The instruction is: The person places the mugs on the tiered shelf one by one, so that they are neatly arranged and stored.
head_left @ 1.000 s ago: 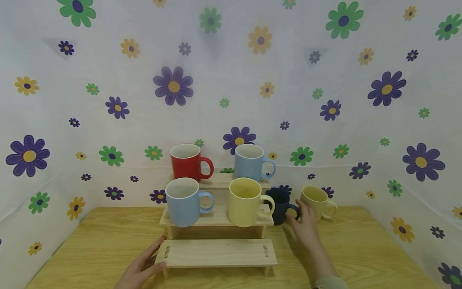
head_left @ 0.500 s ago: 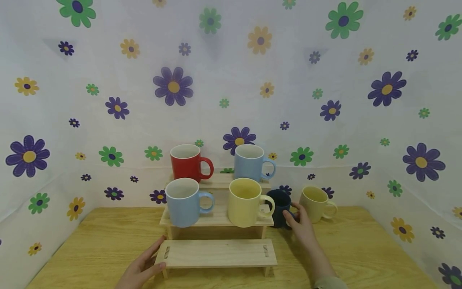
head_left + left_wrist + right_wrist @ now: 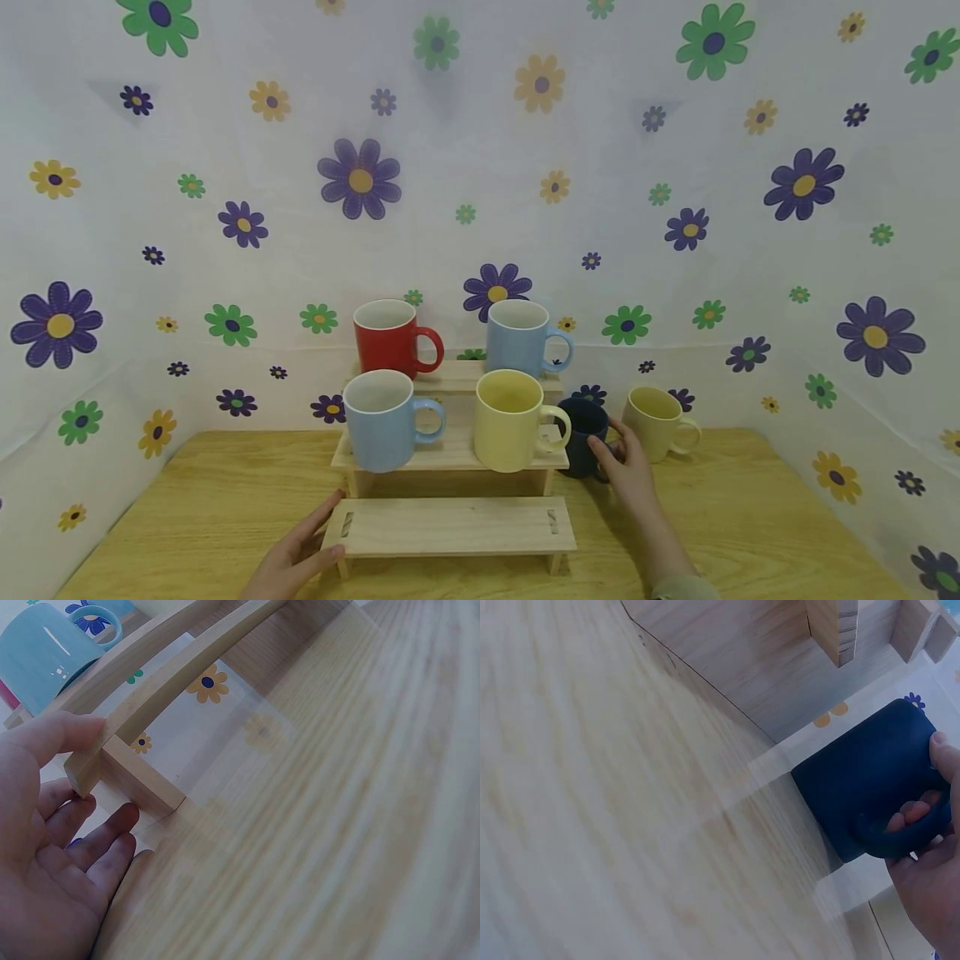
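Observation:
My right hand [image 3: 626,467] grips a dark blue mug [image 3: 866,776] by its handle, fingers through the loop and thumb up by the rim. The mug is upright, close to the right side of a wooden tiered stand [image 3: 450,525]. In the head view, the yellow mug's handle and the stand partly cover it. At the stand's left end, my left hand [image 3: 64,847] holds the lowest shelf, thumb on its front edge and fingers behind. A light blue mug [image 3: 378,425] and a yellow mug [image 3: 506,425] stand on the middle tier.
The top tier carries a red mug [image 3: 384,342] and another light blue mug [image 3: 517,337]. A second yellow mug [image 3: 652,425] stands on the wooden table [image 3: 750,517] just behind my right hand. A flower-patterned cloth [image 3: 480,167] encloses the back and sides.
The dark blue mug has come slightly nearer to me, its handle turning toward me as my right hand's hold tightened. My left hand and the other mugs are unmoved.

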Demonstrator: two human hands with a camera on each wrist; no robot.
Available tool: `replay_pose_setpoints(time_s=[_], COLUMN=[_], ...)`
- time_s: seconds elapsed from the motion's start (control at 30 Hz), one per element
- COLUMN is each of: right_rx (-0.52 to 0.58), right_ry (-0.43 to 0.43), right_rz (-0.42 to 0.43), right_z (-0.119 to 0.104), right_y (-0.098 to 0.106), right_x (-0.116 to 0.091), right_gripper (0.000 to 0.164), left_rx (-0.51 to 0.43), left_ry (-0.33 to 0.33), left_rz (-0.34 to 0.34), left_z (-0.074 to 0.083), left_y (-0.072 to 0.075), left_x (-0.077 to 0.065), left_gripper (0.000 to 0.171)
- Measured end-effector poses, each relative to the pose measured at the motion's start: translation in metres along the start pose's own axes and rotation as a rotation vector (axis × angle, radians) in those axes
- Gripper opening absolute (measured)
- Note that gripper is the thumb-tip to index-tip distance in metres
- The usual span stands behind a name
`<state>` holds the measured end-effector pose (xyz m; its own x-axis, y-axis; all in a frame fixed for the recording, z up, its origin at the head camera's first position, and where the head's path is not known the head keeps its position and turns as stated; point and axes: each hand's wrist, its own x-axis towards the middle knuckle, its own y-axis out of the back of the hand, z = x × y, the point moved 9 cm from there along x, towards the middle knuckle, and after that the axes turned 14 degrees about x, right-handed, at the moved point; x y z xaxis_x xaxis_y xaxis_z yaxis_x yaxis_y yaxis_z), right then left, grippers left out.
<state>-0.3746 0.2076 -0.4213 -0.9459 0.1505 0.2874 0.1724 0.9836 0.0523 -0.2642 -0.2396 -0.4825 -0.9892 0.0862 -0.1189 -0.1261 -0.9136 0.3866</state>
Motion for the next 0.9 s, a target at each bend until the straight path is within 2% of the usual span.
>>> replay_pose_setpoints(time_s=[0.47,0.7,0.9], right_rx=[-0.006,0.090,0.116], right_ry=[-0.027,-0.020,-0.021], right_rz=[0.052,0.058,0.064], right_z=[0.006,0.008,0.010], right_y=[0.006,0.008,0.009], right_x=[-0.001,-0.002,-0.002], right_gripper=[0.059,0.057,0.057], left_rx=[0.008,-0.006,-0.005], left_ry=[0.017,-0.003,-0.001], left_rz=[0.002,-0.009,-0.008], left_z=[-0.003,-0.003,-0.004], left_y=[0.000,-0.001,0.000], left_x=[0.001,0.002,0.002], left_gripper=[0.080,0.080,0.079])
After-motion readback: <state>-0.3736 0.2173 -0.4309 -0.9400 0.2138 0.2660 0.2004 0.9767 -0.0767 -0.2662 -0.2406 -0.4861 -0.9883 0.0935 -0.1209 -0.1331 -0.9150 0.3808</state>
